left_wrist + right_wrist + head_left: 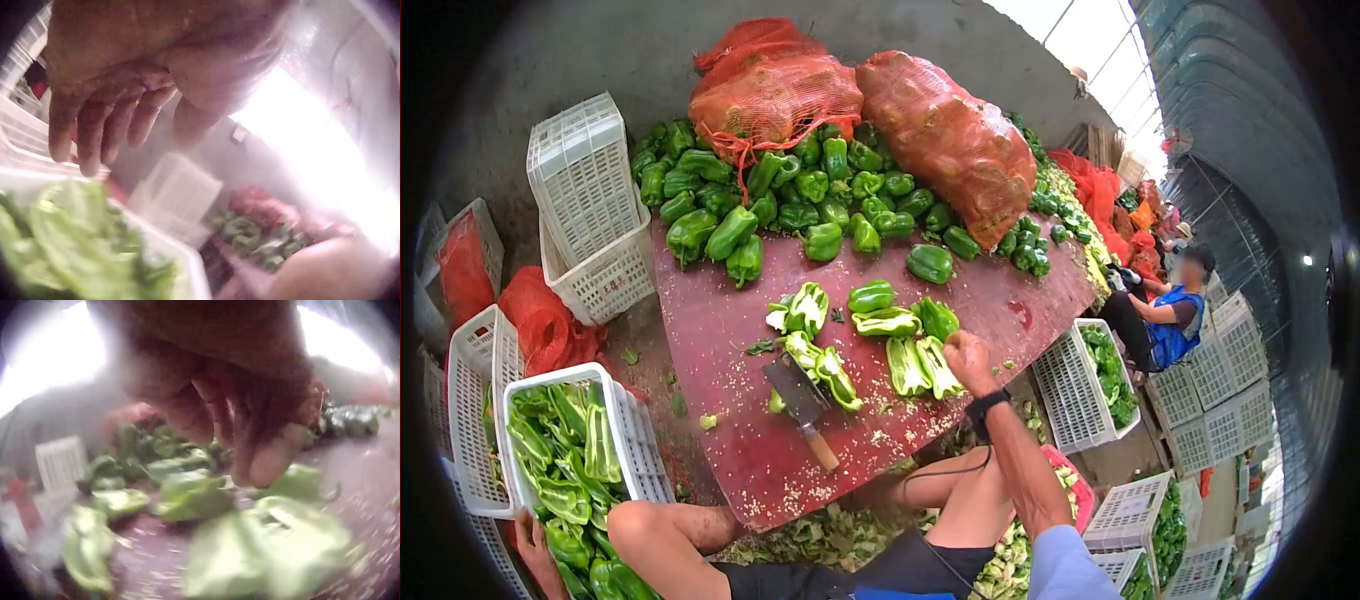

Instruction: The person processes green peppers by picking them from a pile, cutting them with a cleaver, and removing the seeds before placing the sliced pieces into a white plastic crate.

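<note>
On the red tabletop, my right hand hovers beside two opened pepper halves, its fingers bent downward. In the right wrist view its fingertips come right at the edges of green pepper pieces; I cannot tell whether they pinch one. A cleaver with a wooden handle lies among other cut pepper pieces, left of that hand. My left hand is low at the left, beside a white crate filled with cut peppers. Its fingers hang relaxed with nothing in them.
Whole green peppers are heaped at the table's back, under red mesh sacks. White crates stand on the left, and another with peppers is at the right edge. A person in a blue vest sits farther right.
</note>
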Demonstrator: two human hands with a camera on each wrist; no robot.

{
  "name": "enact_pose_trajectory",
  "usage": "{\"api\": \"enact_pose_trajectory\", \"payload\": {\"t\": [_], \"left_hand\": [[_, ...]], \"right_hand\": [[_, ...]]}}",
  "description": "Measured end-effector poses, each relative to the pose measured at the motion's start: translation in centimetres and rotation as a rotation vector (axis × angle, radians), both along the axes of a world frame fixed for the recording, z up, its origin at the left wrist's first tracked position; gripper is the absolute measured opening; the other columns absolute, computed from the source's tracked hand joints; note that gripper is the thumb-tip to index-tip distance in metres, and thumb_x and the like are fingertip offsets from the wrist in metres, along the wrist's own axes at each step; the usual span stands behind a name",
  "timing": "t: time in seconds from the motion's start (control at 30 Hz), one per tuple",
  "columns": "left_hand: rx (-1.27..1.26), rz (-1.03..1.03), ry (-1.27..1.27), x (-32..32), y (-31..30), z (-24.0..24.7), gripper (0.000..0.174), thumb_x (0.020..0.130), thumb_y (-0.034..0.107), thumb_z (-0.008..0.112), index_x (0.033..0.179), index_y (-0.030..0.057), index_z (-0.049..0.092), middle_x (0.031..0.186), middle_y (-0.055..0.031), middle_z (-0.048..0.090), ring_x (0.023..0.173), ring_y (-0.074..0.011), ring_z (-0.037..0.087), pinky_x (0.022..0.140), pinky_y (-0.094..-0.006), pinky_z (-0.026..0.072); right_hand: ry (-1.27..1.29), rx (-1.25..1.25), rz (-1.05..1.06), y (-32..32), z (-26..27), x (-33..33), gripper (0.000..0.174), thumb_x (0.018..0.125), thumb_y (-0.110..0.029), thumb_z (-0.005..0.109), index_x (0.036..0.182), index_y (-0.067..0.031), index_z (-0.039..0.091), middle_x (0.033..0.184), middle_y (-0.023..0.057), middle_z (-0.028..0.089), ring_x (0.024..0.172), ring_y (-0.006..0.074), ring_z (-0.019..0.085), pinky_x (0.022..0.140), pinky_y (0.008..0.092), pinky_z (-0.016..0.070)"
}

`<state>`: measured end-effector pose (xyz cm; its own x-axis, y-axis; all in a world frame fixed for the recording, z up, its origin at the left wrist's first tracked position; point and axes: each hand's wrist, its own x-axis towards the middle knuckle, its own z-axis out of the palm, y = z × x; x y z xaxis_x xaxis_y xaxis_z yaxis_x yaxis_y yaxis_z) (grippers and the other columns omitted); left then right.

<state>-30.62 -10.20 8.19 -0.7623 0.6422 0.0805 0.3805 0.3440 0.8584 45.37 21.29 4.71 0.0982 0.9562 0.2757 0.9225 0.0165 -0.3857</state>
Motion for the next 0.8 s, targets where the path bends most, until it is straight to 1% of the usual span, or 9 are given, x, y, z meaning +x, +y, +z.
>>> {"api": "enact_pose_trajectory", "payload": {"t": [0.13, 0.3, 0.33, 0.37, 0.43, 0.53, 0.6, 0.67, 0.8], "left_hand": [[0.050, -0.253, -0.191, 13.6, 4.8, 6.4, 0.050, 0.090, 0.037, 0.073, 0.119, -0.0020, 0.066, 0.108, -0.0232, 0.070, 0.095, -0.0415, 0.064, 0.092, -0.0512, 0.0501], [-0.001, -0.904, -0.160, 26.5, 9.2, 10.4, 0.018, 0.092, 0.018, 0.061, 0.099, 0.0057, 0.073, 0.100, -0.0126, 0.073, 0.086, -0.0232, 0.070, 0.078, -0.0386, 0.0552], [-0.006, -0.902, -0.153, 28.2, 10.2, 11.9, 0.018, 0.092, 0.018, 0.061, 0.099, 0.0057, 0.073, 0.100, -0.0126, 0.073, 0.086, -0.0232, 0.070, 0.078, -0.0386, 0.0552], [-0.041, -1.043, 0.328, 29.7, 11.1, 13.5, 0.018, 0.090, 0.018, 0.063, 0.099, 0.0065, 0.073, 0.102, -0.0120, 0.073, 0.087, -0.0239, 0.070, 0.079, -0.0400, 0.0557], [-0.098, -1.056, 0.330, 31.1, 10.6, 10.8, 0.017, 0.085, 0.019, 0.067, 0.098, 0.0092, 0.073, 0.105, -0.0100, 0.073, 0.086, -0.0234, 0.070, 0.079, -0.0411, 0.0556], [-0.186, -0.604, -1.126, 35.4, 10.4, 4.8, 0.022, 0.077, 0.020, 0.073, 0.098, 0.0121, 0.073, 0.106, -0.0091, 0.071, 0.088, -0.0230, 0.069, 0.083, -0.0401, 0.0532], [-0.144, -0.760, -1.263, 36.5, 12.0, 0.2, 0.051, 0.093, 0.039, 0.067, 0.122, -0.0033, 0.063, 0.103, -0.0239, 0.068, 0.097, -0.0398, 0.070, 0.088, -0.0484, 0.0586], [-0.181, -0.790, -1.558, 38.0, 14.4, -0.9, 0.069, 0.106, 0.053, 0.044, 0.146, -0.0024, 0.041, 0.125, -0.0266, 0.060, 0.113, -0.0437, 0.063, 0.092, -0.0565, 0.0558], [-0.011, -0.816, -1.847, 39.7, 17.2, -1.3, 0.088, 0.099, 0.073, 0.031, 0.150, 0.0026, 0.041, 0.137, -0.0233, 0.057, 0.122, -0.0457, 0.058, 0.097, -0.0677, 0.0489]], "right_hand": [[-0.147, 0.022, -0.228, 3.4, -2.7, 3.6, 0.030, 0.082, -0.020, 0.068, 0.106, -0.0034, 0.072, 0.094, 0.0274, 0.071, 0.086, 0.0400, 0.072, 0.076, 0.0478, 0.0563], [-0.077, -0.085, -0.262, 4.3, -5.4, 3.8, 0.036, 0.078, -0.023, 0.072, 0.106, -0.0021, 0.071, 0.099, 0.0268, 0.071, 0.094, 0.0425, 0.070, 0.082, 0.0495, 0.0546], [-0.069, -0.088, -0.260, 4.4, -5.5, 3.7, 0.036, 0.078, -0.023, 0.072, 0.106, -0.0021, 0.071, 0.099, 0.0268, 0.071, 0.094, 0.0425, 0.070, 0.082, 0.0495, 0.0546], [0.005, -0.104, -0.255, 4.3, -5.2, 3.6, 0.036, 0.077, -0.023, 0.073, 0.106, -0.0016, 0.070, 0.099, 0.0259, 0.071, 0.095, 0.0426, 0.069, 0.084, 0.0494, 0.0540], [0.083, -0.109, -0.242, 4.2, -4.4, 3.1, 0.037, 0.077, -0.023, 0.073, 0.106, -0.0011, 0.069, 0.100, 0.0250, 0.071, 0.097, 0.0427, 0.068, 0.086, 0.0494, 0.0534], [-0.115, 0.102, -0.139, 3.3, -1.8, 1.2, 0.034, 0.078, -0.017, 0.072, 0.108, -0.0018, 0.067, 0.103, 0.0226, 0.069, 0.102, 0.0407, 0.065, 0.088, 0.0484, 0.0522], [-0.124, 0.325, 0.060, 1.1, 1.5, -2.5, 0.033, 0.077, -0.008, 0.073, 0.108, -0.0028, 0.065, 0.106, 0.0195, 0.065, 0.103, 0.0383, 0.062, 0.089, 0.0484, 0.0514], [-0.103, 0.448, 0.317, -2.8, 4.9, -6.9, 0.037, 0.075, -0.001, 0.075, 0.110, -0.0024, 0.063, 0.112, 0.0174, 0.063, 0.104, 0.0386, 0.061, 0.088, 0.0489, 0.0515], [-0.073, 0.512, 0.745, -10.9, 5.8, -13.7, 0.039, 0.076, 0.001, 0.072, 0.114, -0.0016, 0.064, 0.118, 0.0154, 0.064, 0.114, 0.0377, 0.062, 0.096, 0.0466, 0.0529]]}}
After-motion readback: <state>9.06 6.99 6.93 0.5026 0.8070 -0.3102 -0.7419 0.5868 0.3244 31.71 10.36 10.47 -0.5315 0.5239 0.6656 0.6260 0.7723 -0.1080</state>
